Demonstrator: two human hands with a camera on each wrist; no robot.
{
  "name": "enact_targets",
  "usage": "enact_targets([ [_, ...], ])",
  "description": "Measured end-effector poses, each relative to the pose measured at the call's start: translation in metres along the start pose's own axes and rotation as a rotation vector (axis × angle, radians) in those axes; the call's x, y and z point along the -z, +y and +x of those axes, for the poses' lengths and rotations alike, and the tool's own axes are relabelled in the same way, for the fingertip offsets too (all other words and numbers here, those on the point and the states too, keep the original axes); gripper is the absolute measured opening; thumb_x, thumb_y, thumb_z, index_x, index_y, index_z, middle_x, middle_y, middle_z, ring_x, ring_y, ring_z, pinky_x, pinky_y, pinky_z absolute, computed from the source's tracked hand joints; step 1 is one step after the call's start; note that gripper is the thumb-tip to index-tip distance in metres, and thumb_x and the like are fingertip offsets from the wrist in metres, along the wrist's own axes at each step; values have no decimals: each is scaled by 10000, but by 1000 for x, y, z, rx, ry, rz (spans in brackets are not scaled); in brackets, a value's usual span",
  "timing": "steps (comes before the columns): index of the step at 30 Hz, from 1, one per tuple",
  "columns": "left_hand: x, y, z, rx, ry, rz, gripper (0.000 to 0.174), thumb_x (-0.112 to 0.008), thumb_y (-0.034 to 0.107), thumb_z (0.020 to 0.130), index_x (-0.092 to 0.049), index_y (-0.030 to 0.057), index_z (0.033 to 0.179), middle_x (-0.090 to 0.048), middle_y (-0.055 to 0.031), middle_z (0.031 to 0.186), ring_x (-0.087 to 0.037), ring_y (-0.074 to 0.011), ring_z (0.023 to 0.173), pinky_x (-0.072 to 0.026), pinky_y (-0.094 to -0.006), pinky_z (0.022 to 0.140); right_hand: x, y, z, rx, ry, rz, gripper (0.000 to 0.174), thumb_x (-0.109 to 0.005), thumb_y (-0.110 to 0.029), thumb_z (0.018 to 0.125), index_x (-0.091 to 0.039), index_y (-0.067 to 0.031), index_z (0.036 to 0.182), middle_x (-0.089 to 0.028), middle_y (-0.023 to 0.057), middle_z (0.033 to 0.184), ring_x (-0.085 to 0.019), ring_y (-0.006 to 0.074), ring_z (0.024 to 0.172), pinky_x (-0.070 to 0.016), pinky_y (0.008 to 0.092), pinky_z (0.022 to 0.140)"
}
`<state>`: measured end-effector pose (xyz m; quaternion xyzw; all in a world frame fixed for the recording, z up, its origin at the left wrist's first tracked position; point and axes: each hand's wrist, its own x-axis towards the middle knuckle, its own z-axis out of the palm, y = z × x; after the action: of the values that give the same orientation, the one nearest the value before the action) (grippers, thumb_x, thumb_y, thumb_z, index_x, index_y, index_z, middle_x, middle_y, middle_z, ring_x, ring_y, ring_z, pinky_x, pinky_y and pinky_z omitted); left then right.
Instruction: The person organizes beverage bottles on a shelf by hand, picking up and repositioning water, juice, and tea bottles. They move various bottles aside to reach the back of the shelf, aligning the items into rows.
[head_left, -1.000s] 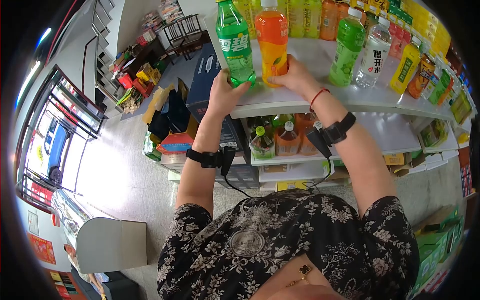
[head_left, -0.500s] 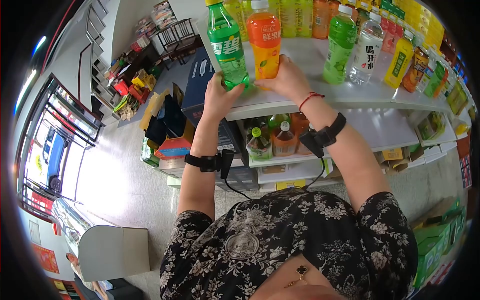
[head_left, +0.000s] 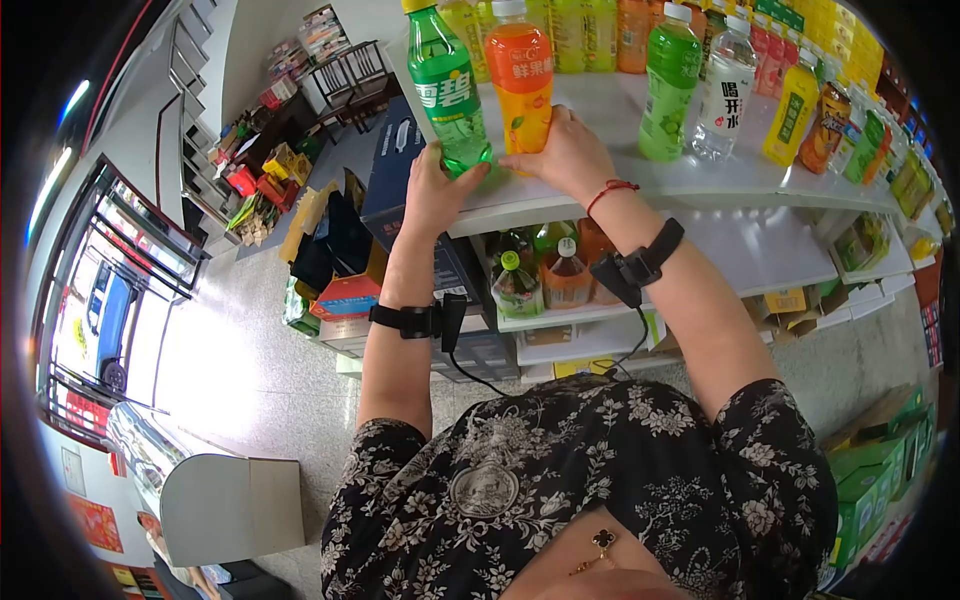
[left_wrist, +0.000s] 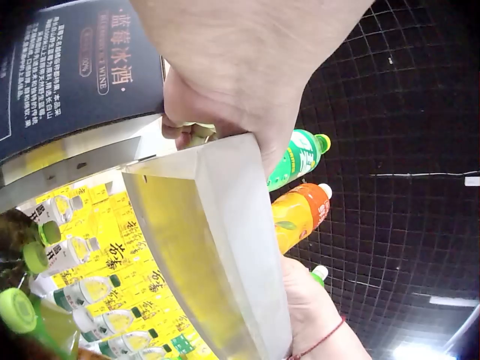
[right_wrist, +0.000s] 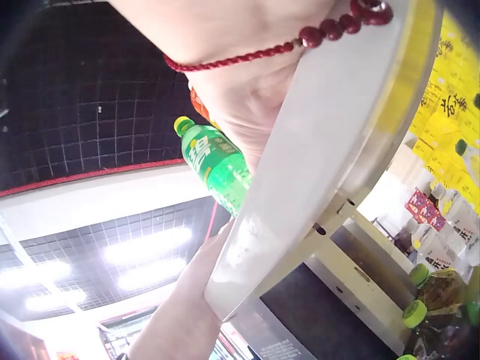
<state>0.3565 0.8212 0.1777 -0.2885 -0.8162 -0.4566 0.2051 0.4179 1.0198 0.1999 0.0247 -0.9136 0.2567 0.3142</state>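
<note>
In the head view my left hand (head_left: pixel 430 195) holds the base of a green soda bottle (head_left: pixel 445 90), its thumb along the front of the bottom. Its fingers are partly hidden on the far side. Just to the right, my right hand (head_left: pixel 570 160) grips the lower part of an orange juice bottle (head_left: pixel 520 85), thumb low across the front. Both bottles stand upright side by side near the left end of a white shelf (head_left: pixel 760 188). The left wrist view shows the soda bottle (left_wrist: pixel 294 159) and juice bottle (left_wrist: pixel 301 214) above the shelf edge.
Right along the shelf stand a green drink bottle (head_left: pixel 668 85), a clear water bottle (head_left: pixel 724 90) and a yellow bottle (head_left: pixel 790 115). More drinks line the back. Bottles (head_left: pixel 517 285) fill a lower shelf. Dark boxes (head_left: pixel 392 165) stack against the left end.
The juice bottle has turned so its label text faces more to the front, and the right thumb lies further left across its base. The head view has shifted slightly.
</note>
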Motion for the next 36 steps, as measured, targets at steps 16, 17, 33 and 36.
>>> enact_targets([
  [16,-4,1,-1,-18,37,114,456,-784,293,704,-585,-50,930,-632,-164,798,-607,-285,719,-464,-369,648,4,9,-6,-45,-30,-91,815,-734,-614,653,-537,15,1132,-593,175,1109,-600,315,1026,-501,383,841],
  [17,-4,2,-3,-19,41,127,446,-784,287,706,-590,-48,927,-630,-156,779,-602,-281,697,-463,-369,639,6,11,-8,-35,-19,-80,786,-759,-573,653,-538,9,1133,-590,173,1114,-596,320,1028,-500,383,843],
  [33,-29,77,-36,-209,107,499,530,-726,302,775,-559,8,1184,-650,-153,957,-635,-287,812,-511,-369,706,91,135,-18,-216,127,1,682,-752,-406,719,-495,22,1184,-582,243,1182,-582,356,1076,-476,414,895],
  [36,-43,84,-30,-91,80,514,589,-714,359,774,-542,-26,1184,-643,-210,978,-635,-348,910,-512,-406,768,101,116,-16,-256,-14,-16,633,-750,-386,744,-531,53,1143,-624,226,1116,-603,329,1057,-472,382,898],
])
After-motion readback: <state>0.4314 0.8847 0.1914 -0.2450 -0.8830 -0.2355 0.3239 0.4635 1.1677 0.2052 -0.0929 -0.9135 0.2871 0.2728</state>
